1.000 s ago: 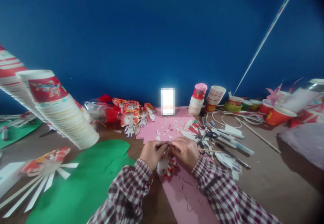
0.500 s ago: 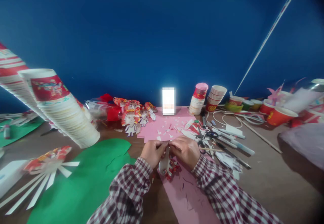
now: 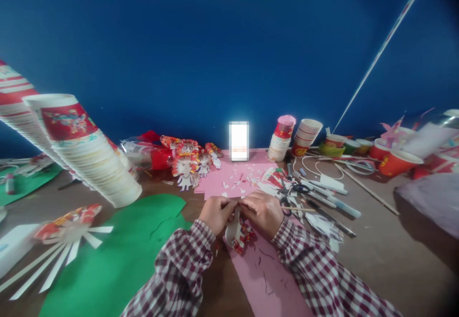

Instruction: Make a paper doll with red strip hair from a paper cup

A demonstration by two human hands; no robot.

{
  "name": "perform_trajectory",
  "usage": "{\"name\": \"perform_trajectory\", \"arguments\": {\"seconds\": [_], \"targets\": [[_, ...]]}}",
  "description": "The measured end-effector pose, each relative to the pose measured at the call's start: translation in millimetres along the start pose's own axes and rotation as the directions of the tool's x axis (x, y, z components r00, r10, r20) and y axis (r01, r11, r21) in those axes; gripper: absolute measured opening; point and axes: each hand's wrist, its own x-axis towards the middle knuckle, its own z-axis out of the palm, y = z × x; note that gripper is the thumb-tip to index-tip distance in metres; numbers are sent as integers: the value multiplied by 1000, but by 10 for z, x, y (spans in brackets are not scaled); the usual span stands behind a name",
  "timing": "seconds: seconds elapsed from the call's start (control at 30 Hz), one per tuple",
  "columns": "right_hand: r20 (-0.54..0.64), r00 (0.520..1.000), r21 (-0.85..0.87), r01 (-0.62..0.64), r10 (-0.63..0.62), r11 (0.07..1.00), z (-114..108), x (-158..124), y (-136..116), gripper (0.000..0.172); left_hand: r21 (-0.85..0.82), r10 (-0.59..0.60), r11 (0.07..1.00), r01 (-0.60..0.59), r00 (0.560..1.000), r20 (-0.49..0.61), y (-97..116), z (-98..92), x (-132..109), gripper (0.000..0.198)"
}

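Between my two hands is a cut-up paper cup (image 3: 231, 235), with a white round part and curled red-and-white strips. My left hand (image 3: 216, 214) is closed, its thumb and fingers pinching the piece at its top. From the other side my right hand (image 3: 263, 212) pinches the same spot, its fingertips meeting those of the left. The fingertips hide the exact point of contact. Under the hands lies a pink sheet (image 3: 268, 278) with dark thin scraps on it.
Tall stacks of paper cups (image 3: 96, 159) lean at left beside a green sheet (image 3: 118, 255). Decorated paper figures (image 3: 185, 174) stand behind. Scissors (image 3: 287, 205), markers (image 3: 344, 207) and a wooden stick (image 3: 373, 192) lie at right. A glowing, blurred-out rectangle (image 3: 238, 140) is at the back.
Both hands stay pinched on the cut paper cup, with only a very slight shift. The whole view has moved a little; nothing was let go.
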Motion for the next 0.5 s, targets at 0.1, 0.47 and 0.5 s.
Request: {"name": "perform_trajectory", "arguments": {"seconds": [0.1, 0.47, 0.5], "targets": [[-6, 1000, 9, -8, 8, 1000, 15, -4, 2, 17, 3, 16, 1000, -16, 1000, -15, 19, 2, -7, 37], [1, 997, 4, -84, 84, 996, 17, -6, -25, 15, -46, 25, 999, -28, 998, -64, -53, 16, 5, 26], [3, 996, -1, -89, 89, 996, 10, -4, -33, 15, -56, 26, 998, -29, 998, -64, -52, 14, 4, 26]]}}
